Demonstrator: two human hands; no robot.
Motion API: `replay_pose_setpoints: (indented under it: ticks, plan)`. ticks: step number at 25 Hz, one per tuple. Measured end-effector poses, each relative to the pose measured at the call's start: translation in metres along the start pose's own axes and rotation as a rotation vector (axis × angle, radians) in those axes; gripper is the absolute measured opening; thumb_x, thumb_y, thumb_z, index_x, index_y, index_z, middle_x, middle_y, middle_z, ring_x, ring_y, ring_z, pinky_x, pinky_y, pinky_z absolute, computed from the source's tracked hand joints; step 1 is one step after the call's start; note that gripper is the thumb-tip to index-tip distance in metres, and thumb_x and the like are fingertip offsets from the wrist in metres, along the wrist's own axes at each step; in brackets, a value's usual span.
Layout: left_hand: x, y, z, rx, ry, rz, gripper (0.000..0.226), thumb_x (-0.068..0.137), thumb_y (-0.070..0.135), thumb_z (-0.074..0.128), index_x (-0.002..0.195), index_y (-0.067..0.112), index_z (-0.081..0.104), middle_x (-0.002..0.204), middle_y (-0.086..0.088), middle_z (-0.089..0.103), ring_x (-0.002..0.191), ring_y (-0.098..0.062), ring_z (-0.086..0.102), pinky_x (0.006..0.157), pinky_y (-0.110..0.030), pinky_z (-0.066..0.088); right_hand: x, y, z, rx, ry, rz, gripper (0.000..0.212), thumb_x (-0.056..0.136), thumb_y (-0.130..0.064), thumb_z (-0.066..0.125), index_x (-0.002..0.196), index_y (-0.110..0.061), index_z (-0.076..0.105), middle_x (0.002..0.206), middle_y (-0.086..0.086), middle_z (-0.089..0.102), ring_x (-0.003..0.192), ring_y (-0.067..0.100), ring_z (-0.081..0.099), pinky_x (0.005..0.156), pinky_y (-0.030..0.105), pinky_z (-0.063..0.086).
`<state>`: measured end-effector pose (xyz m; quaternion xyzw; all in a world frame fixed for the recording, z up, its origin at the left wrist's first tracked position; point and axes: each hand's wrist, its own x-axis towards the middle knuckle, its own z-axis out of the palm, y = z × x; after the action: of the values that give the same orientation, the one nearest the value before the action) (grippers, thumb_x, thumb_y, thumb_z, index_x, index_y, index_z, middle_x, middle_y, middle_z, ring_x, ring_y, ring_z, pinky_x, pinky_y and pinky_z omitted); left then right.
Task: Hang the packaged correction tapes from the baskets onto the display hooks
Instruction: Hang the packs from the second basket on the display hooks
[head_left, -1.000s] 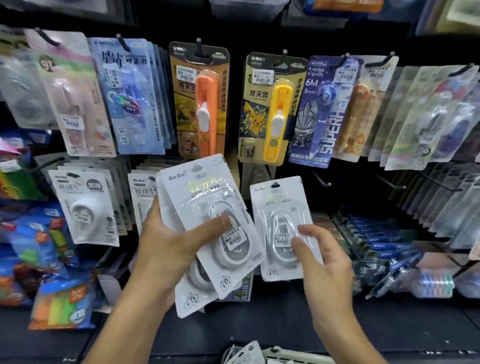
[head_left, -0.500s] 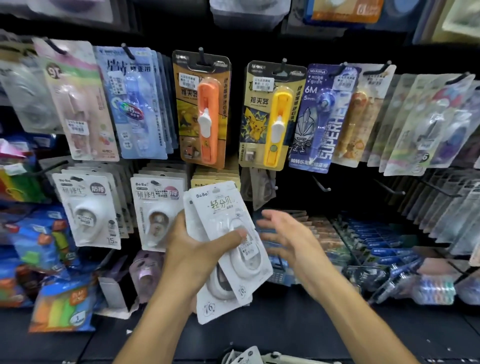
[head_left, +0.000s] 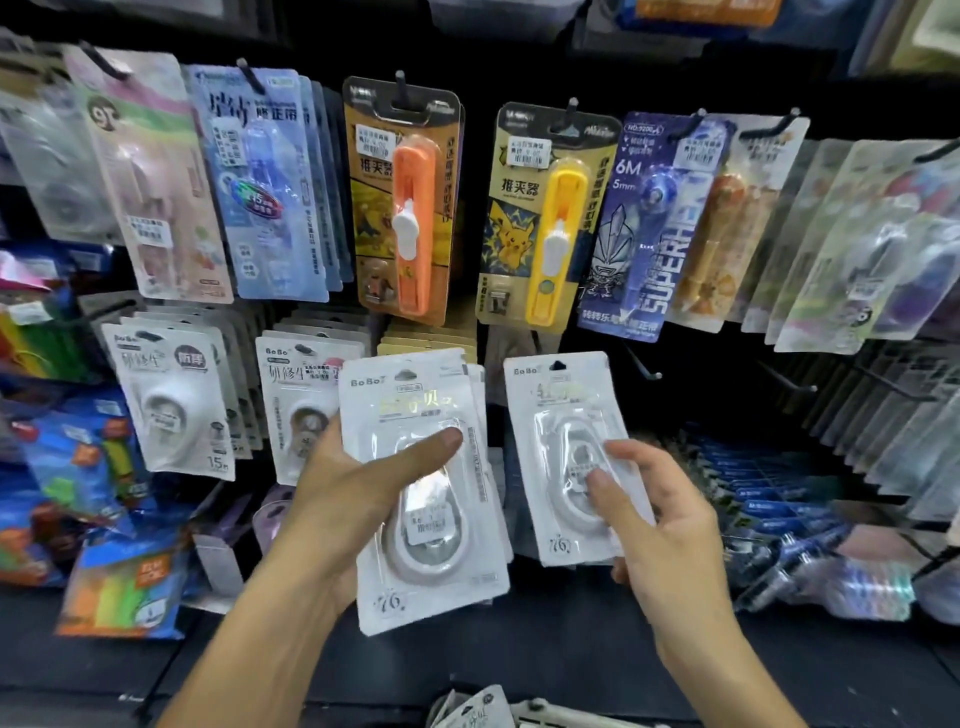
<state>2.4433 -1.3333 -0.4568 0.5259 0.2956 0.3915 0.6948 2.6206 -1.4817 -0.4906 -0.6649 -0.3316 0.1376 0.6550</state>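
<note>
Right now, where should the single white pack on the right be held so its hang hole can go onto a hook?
Pinch the single white pack by its lower half, from below and the right, roughly where the right hand grips it. It stands upright with the hang hole at the top edge, so a low grip probably leaves that end free for a hook.

The two correction tape packs up front, one (head_left: 431, 499) in the left hand and one (head_left: 566, 457) in the right, are white with clear blisters and pale gold lettering. Above hang an orange clip pusher (head_left: 413, 228) on a brown-and-gold card and a yellow one (head_left: 553, 244) on a black card with a yellow cartoon figure. Beside it, a purple card (head_left: 644, 228) with white lettering.
</note>
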Motion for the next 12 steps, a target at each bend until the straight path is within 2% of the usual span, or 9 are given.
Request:
replay_pose_setpoints:
  ticks: [2,5,6,8,10,12]
  plan:
    - [-0.001,-0.001,0.003,-0.013,0.022,0.037,0.072,0.043,0.030,0.093,0.110,0.028,0.070,0.099,-0.001,0.082,0.088,-0.024,0.080,0.073,-0.041,0.063,0.007,-0.002,0.010,-0.052,0.012,-0.009,0.020,0.091,-0.038,0.071,0.106,-0.050,0.067,0.113,-0.030,0.065,0.108,0.013,0.065,0.086,0.054,0.057]
    - [-0.001,-0.003,0.008,-0.020,0.036,0.054,0.069,0.043,0.030,0.093,0.108,0.029,0.071,0.101,-0.001,0.081,0.090,-0.026,0.079,0.079,-0.045,0.062,0.006,-0.007,0.023,-0.050,0.113,-0.013,0.020,0.084,-0.049,0.072,0.103,-0.052,0.068,0.108,-0.038,0.063,0.107,-0.001,0.062,0.091,0.047,0.056]
    - [-0.001,-0.003,0.007,-0.020,0.042,0.061,0.068,0.043,0.030,0.093,0.107,0.030,0.071,0.101,-0.001,0.081,0.090,-0.025,0.079,0.079,-0.044,0.062,0.004,-0.006,0.024,-0.032,0.144,-0.004,0.026,0.077,-0.057,0.069,0.103,-0.053,0.069,0.108,-0.037,0.065,0.106,-0.001,0.063,0.091,0.047,0.056]
    - [0.000,-0.004,0.006,-0.020,0.043,0.065,0.068,0.042,0.031,0.093,0.107,0.030,0.070,0.100,0.001,0.082,0.089,-0.022,0.080,0.073,-0.039,0.063,-0.001,-0.002,0.022,-0.008,0.172,0.041,0.037,0.068,-0.064,0.064,0.104,-0.056,0.068,0.108,-0.040,0.064,0.106,0.009,0.066,0.090,0.053,0.058]
    - [0.000,-0.005,0.007,-0.008,0.035,0.065,0.072,0.045,0.030,0.092,0.113,0.027,0.069,0.100,0.001,0.082,0.089,-0.021,0.080,0.069,-0.035,0.064,0.001,-0.001,0.024,0.017,0.140,0.072,0.027,0.077,-0.055,0.068,0.104,-0.057,0.069,0.108,-0.041,0.063,0.108,0.017,0.066,0.092,0.059,0.056]
    - [-0.001,-0.006,0.011,0.011,0.029,0.069,0.075,0.048,0.028,0.092,0.119,0.023,0.067,0.101,0.001,0.081,0.091,-0.021,0.079,0.074,-0.038,0.065,0.013,-0.005,0.030,0.019,0.089,0.076,0.020,0.089,-0.037,0.069,0.100,-0.054,0.070,0.111,-0.032,0.066,0.110,0.021,0.065,0.095,0.060,0.053]
